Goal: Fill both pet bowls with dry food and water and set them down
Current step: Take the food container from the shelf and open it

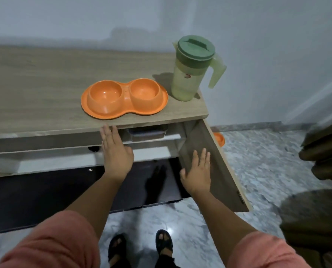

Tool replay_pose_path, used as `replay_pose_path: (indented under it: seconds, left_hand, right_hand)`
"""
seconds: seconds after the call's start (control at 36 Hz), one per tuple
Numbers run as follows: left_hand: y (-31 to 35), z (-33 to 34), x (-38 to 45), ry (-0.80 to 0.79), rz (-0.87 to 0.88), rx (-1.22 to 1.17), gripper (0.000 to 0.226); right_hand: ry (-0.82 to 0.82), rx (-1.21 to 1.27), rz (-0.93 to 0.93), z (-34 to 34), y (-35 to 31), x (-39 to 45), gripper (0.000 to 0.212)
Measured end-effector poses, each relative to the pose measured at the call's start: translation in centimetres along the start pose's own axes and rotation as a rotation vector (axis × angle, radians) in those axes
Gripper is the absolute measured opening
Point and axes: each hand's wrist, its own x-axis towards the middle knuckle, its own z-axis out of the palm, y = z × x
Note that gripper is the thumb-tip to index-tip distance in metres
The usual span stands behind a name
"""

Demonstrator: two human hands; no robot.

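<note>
Fetching: dry food, prob. from cabinet w/ door (pixel 209 163) swung open
Hands: left hand (pixel 116 153) & right hand (pixel 198 171) flat, fingers straight, holding nothing
Bowls: orange double bowl (pixel 124 98) unfilled, jug (pixel 192 68) right
Next: reach shelf container (pixel 147 133)

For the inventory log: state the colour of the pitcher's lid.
Green, a darker shade than the pale body of the pitcher; the lid shows clearly in the head view.

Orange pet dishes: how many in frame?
2. A double-bowl dish sits on the cabinet top beside the green pitcher; another orange dish is on the floor, mostly hidden behind the open cabinet door.
</note>
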Motion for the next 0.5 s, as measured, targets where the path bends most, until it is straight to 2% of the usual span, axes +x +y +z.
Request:
replay_pose_path:
  seconds: [0.08, 0.17, 0.22, 0.31, 0.36, 0.44, 0.5]
  left_hand:
    - [1.1, 1.9, -1.1, 0.005, -0.005, -0.108, 0.068]
    - [1.7, 4.3, -1.4, 0.026, -0.080, -0.216, 0.065]
    - [1.9, 5.9, -1.0, 0.019, -0.196, -0.305, 0.063]
    - [2.1, 8.1, 0.7, -0.054, -0.515, -0.516, 0.059]
    - [1.5, 9.8, 2.4, -0.102, -0.668, -0.646, 0.060]
    - [0.2, 11.8, 4.9, -0.131, -0.734, -0.746, 0.066]
    - [-0.4, 12.8, 6.2, -0.092, -0.719, -0.759, 0.072]
  right_hand:
    - [-0.071, 0.208, -0.049, 0.5, -0.4, 1.4, 0.074]
    - [-0.124, 0.460, 0.025, 1.0, -1.0, 3.4, 0.072]
    - [-0.173, 0.653, 0.128, 1.4, -1.5, 5.1, 0.068]
    - [-0.246, 0.855, 0.244, 2.8, -2.3, 7.8, 0.065]
    - [-0.262, 0.994, 0.281, 4.3, -2.8, 9.6, 0.062]
    - [-0.277, 1.190, 0.337, 6.1, -3.5, 12.2, 0.058]
    - [-0.287, 1.264, 0.324, 7.2, -3.7, 13.8, 0.063]
